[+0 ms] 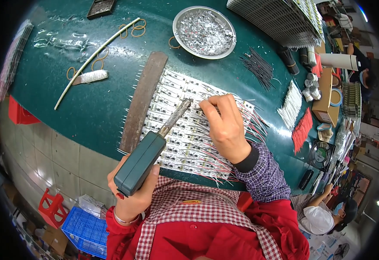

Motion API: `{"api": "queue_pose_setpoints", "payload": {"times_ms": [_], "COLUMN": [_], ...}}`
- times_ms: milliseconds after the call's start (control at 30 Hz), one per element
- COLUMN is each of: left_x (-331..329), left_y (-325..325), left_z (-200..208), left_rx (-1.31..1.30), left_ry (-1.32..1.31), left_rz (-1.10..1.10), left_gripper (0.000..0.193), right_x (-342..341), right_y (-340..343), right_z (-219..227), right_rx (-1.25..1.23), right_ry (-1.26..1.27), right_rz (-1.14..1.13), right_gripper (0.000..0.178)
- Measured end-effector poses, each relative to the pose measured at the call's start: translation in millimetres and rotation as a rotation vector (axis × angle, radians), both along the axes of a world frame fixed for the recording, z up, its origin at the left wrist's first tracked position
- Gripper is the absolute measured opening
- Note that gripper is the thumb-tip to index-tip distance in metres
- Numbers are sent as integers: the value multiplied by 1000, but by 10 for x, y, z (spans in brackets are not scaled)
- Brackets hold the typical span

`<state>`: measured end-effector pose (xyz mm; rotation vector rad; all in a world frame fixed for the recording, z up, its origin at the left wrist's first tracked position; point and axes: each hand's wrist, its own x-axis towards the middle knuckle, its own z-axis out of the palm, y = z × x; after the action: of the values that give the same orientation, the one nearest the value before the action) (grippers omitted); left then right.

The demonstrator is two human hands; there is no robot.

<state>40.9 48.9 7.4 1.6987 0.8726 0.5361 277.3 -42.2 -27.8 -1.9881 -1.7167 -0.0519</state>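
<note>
A soldering gun (140,161) with a dark green body is held by my left hand (134,197), its fingers wrapped around the handle. The metal barrel points up and right, and its tip is just over a panel of small white circuit boards (172,149). Close to that tip, my right hand (227,128) has its thumb and fingers pinched together above the boards; what they hold is too small to make out. Thin white and red wires (256,125) fan out from the panel's right side. A long brown metal bar (144,102) lies across the panel's left part.
Farther back stands a metal bowl (211,56) of silvery scraps. Black wires (258,67), white wires (290,105) and red wires (302,131) lie in bundles at the right. A pale rod (96,54) and rubber bands lie at the left. Another person (321,216) sits at far right.
</note>
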Motion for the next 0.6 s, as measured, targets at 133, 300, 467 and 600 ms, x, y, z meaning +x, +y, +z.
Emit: {"api": "queue_pose_setpoints", "payload": {"times_ms": [133, 300, 467, 600], "left_x": [-37, -87, -116, -121], "left_y": [-16, -22, -43, -56], "left_z": [-3, 15, 40, 58], "left_rx": [9, 24, -13, -28], "left_ry": [1, 23, 54, 81], "left_rz": [9, -1, -1, -10], "left_gripper": [23, 24, 25, 25], "right_x": [-7, -79, -109, -116], "right_y": [-10, -56, -97, -101], "right_z": [0, 55, 12, 12], "right_rx": [-5, 74, 88, 67], "right_ry": [15, 47, 54, 65], "right_rz": [-1, -2, 7, 19], "right_gripper": [37, 36, 36, 36]}}
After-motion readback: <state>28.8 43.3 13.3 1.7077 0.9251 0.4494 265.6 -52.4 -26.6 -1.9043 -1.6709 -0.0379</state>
